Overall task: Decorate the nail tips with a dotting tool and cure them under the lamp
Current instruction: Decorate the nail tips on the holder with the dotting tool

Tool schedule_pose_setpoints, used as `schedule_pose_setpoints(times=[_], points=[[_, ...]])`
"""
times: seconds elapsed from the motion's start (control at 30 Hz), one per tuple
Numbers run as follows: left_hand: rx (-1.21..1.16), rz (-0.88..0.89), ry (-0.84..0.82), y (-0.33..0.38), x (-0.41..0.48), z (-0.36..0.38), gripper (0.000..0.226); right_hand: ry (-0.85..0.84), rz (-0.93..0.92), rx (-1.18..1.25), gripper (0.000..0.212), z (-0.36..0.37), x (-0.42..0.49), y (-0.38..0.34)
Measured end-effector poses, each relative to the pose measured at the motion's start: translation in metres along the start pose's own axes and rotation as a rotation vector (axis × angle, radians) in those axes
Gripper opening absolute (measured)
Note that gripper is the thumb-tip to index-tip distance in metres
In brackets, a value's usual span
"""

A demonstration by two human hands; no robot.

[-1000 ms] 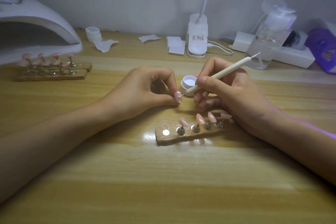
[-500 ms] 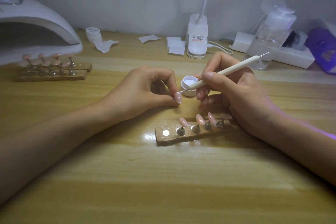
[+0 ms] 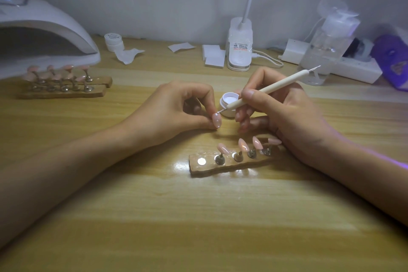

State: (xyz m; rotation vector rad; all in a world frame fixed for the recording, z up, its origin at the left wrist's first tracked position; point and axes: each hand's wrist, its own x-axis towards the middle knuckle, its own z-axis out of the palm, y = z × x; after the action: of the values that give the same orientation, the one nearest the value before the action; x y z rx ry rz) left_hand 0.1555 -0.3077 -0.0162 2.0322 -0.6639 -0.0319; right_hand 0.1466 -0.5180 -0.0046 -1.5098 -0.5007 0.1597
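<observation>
Head view: left hand point(image 3: 176, 110) pinches 1 pink nail tip point(image 3: 216, 120) between thumb and forefinger. Right hand point(image 3: 280, 108) grips dotting tool point(image 3: 267, 90) pen-style, point touching tip's upper edge. Open gel pot point(image 3: 228, 104) just behind; holder point(image 3: 231, 163) with 4 tips below.

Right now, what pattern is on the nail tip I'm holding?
The nail tip is pale pink with small white dots; the head view shows it.

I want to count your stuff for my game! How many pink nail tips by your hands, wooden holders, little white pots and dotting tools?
Pink nail tips: 5 (4 on the near wooden holder, 1 pinched in the left hand)
Wooden holders: 3
Little white pots: 2 (1 open, 1 lidded)
Dotting tools: 1, in the right hand
Total: 11
</observation>
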Motion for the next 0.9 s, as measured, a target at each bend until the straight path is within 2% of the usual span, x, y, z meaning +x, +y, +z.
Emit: schedule_pose_setpoints(times=[0.9], points=[[0.007, -0.002, 0.005, 0.0008, 0.0004, 0.0001, 0.015, 0.0, 0.017, -0.036, 0.016, -0.0015, 0.0004, 0.0013]])
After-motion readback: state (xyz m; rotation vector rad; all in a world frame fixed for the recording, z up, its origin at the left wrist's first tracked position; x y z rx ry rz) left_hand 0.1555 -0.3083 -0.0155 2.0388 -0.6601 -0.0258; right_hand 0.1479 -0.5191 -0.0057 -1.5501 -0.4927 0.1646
